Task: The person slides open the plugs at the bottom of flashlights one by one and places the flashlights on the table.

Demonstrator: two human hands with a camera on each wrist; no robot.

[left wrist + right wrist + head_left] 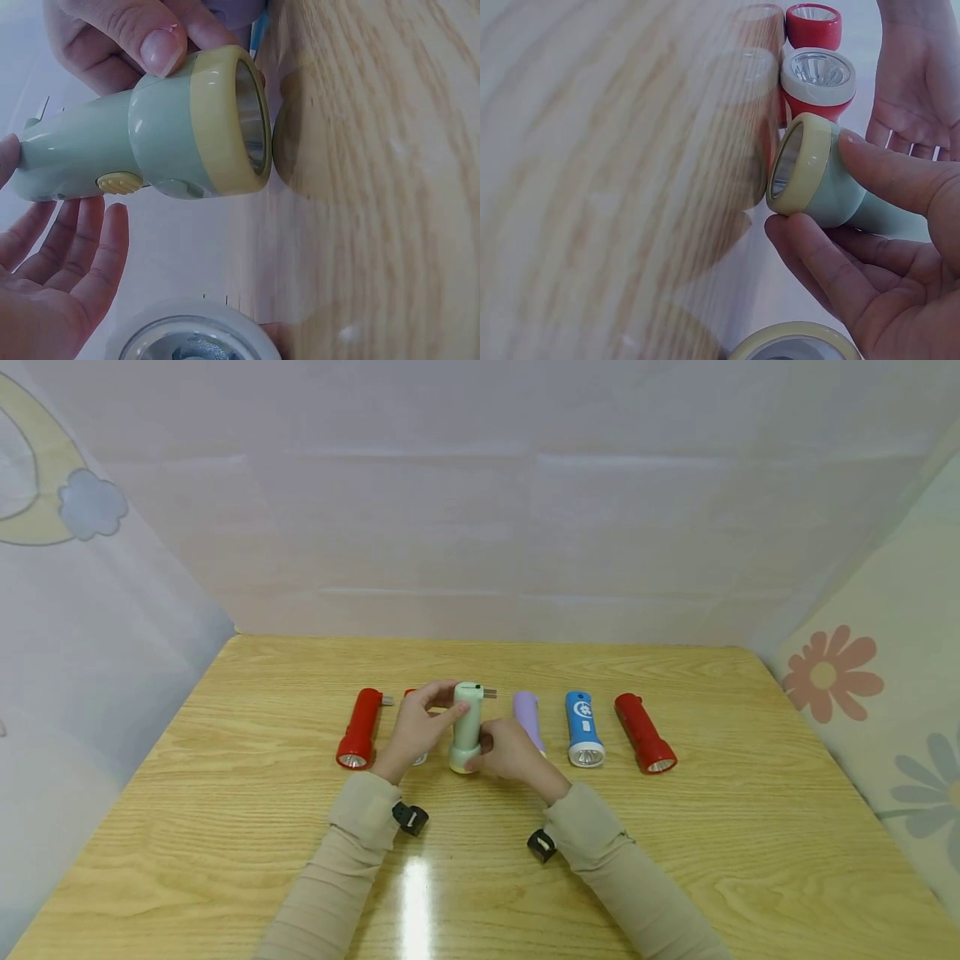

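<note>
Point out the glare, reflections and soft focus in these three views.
Head view: a white glare streak on the table, near the picture's bottom edge; left wrist view: small bright highlights on the pale green flashlight, wood grain soft toward the right; right wrist view: the white-rimmed flashlight mirrored in the glossy table, wood grain blurred at left.

Head view evenly lit; white glare streak (416, 910) on table (480, 877), on near side of green flashlight (468, 720). Wrist views dimmer, bluish, hazy; small highlights on green flashlight, soft reflections on table beside it, table surface blurry well away from it.
</note>
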